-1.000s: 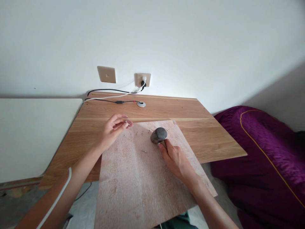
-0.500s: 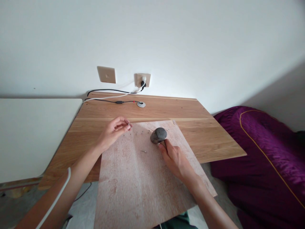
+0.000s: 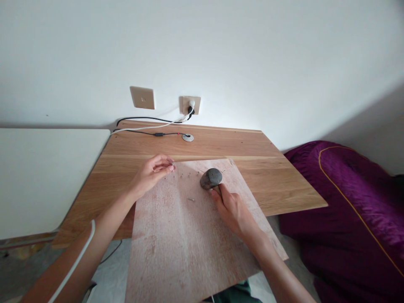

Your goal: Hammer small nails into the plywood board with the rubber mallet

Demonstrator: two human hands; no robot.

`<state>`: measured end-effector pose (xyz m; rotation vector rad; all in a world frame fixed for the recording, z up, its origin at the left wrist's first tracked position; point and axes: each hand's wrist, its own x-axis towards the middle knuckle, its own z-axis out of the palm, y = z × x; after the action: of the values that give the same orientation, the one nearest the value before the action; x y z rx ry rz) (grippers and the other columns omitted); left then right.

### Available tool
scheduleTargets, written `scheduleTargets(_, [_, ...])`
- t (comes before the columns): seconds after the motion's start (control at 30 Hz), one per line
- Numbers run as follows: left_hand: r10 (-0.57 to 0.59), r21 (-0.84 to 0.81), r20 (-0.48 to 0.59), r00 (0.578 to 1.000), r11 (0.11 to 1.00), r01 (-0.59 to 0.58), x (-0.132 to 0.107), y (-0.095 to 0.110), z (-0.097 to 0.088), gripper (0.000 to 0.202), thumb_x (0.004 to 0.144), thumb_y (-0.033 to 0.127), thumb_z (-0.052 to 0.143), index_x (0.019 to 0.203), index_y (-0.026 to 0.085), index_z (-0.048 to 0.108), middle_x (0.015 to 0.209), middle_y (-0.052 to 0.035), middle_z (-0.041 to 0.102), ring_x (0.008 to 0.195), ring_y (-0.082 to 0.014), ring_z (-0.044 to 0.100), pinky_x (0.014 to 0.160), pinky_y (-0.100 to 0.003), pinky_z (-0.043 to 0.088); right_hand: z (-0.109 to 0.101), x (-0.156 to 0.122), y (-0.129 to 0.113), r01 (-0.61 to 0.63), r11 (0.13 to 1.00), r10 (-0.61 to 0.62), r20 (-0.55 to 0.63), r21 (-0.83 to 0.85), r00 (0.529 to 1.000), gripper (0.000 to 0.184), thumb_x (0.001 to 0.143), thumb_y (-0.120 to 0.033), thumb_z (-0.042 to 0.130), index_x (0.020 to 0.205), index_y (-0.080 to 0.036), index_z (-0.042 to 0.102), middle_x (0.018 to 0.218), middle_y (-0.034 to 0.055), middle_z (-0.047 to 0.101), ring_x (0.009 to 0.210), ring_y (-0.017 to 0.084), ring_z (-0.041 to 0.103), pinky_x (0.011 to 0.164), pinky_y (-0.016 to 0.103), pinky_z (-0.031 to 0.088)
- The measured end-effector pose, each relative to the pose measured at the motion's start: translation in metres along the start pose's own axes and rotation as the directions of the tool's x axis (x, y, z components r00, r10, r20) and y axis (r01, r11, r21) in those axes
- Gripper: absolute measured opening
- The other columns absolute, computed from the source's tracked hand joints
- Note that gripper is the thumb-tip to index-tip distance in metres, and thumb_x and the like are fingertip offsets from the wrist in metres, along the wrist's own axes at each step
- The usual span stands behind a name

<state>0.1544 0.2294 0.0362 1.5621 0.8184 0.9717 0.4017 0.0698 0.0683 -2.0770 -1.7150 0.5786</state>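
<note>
A pale plywood board (image 3: 183, 244) lies on a wooden desk (image 3: 271, 176) and overhangs its front edge. My right hand (image 3: 232, 210) is closed around the handle of a dark-headed hammer (image 3: 211, 178), whose head rests on the board's far part. My left hand (image 3: 150, 173) is pinched shut on a small nail near the board's far left corner. Several small nails stand in a row along the far edge. One loose nail (image 3: 190, 199) lies on the board between my hands.
A white cable and a black cable (image 3: 148, 128) run from a wall socket (image 3: 190, 104) across the desk's back to a grommet (image 3: 187, 137). A white surface (image 3: 47, 176) adjoins the desk on the left. A purple quilted cover (image 3: 350, 210) lies at the right.
My left hand's fingers have lowered slightly and drawn the nail closer to the board. The right hand and hammer have stayed put.
</note>
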Motion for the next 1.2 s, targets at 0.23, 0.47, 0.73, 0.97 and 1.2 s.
scheduleTargets(0.23, [0.026, 0.090, 0.052, 0.998, 0.995, -0.031, -0.0002, 0.0005, 0.0003, 0.029, 0.088, 0.042, 0.078, 0.104, 0.021, 0.068, 0.103, -0.0081, 0.080, 0.099, -0.0231, 0.077, 0.091, -0.039, 0.063, 0.0011, 0.0001, 0.0014, 0.006, 1.000, -0.006, -0.012, -0.008, 1.000, 0.023, 0.108, -0.037, 0.038, 0.096, -0.025, 0.054, 0.066, 0.0027, 0.064, 0.062, 0.023, 0.065, 0.057, 0.030, 0.030])
scheduleTargets(0.47, [0.061, 0.170, 0.049, 0.997, 0.983, -0.069, 0.0001, 0.0001, -0.0012, 0.025, 0.088, 0.039, 0.075, 0.105, 0.022, 0.068, 0.102, -0.0077, 0.081, 0.097, -0.0224, 0.077, 0.090, -0.039, 0.063, 0.0001, 0.0001, -0.0001, -0.009, 1.000, 0.009, -0.004, -0.001, 1.000, 0.024, 0.108, -0.037, 0.038, 0.098, -0.024, 0.055, 0.066, 0.0034, 0.065, 0.062, 0.023, 0.065, 0.056, 0.030, 0.028])
scheduleTargets(0.73, [0.070, 0.161, 0.045, 0.997, 0.984, -0.076, 0.0011, -0.0014, -0.0009, 0.028, 0.088, 0.042, 0.076, 0.104, 0.021, 0.069, 0.101, -0.0091, 0.081, 0.097, -0.0237, 0.078, 0.089, -0.040, 0.063, 0.0006, 0.0002, 0.0005, -0.016, 1.000, 0.016, 0.003, 0.027, 1.000, 0.025, 0.108, -0.039, 0.037, 0.097, -0.024, 0.054, 0.063, 0.0018, 0.061, 0.057, 0.022, 0.061, 0.056, 0.031, 0.028])
scheduleTargets(0.97, [0.105, 0.271, 0.043, 0.994, 0.956, -0.113, 0.0008, -0.0029, -0.0010, 0.022, 0.089, 0.039, 0.072, 0.103, 0.023, 0.070, 0.096, -0.0056, 0.080, 0.090, -0.0215, 0.076, 0.088, -0.038, 0.061, 0.0018, 0.0002, 0.0007, -0.033, 0.999, 0.033, 0.004, -0.001, 0.999, 0.025, 0.108, -0.038, 0.037, 0.101, -0.023, 0.055, 0.067, 0.0040, 0.065, 0.063, 0.024, 0.066, 0.057, 0.030, 0.028])
scheduleTargets(1.2, [0.214, 0.458, 0.101, 0.972, 0.857, -0.236, -0.0006, -0.0075, 0.0019, 0.019, 0.085, 0.025, 0.072, 0.104, 0.026, 0.074, 0.089, -0.0011, 0.080, 0.084, -0.0210, 0.074, 0.085, -0.036, 0.060, 0.0031, -0.0004, 0.0028, -0.009, 1.000, 0.008, -0.023, -0.025, 1.000, 0.028, 0.109, -0.039, 0.037, 0.100, -0.023, 0.057, 0.067, 0.0035, 0.067, 0.062, 0.023, 0.067, 0.056, 0.029, 0.029])
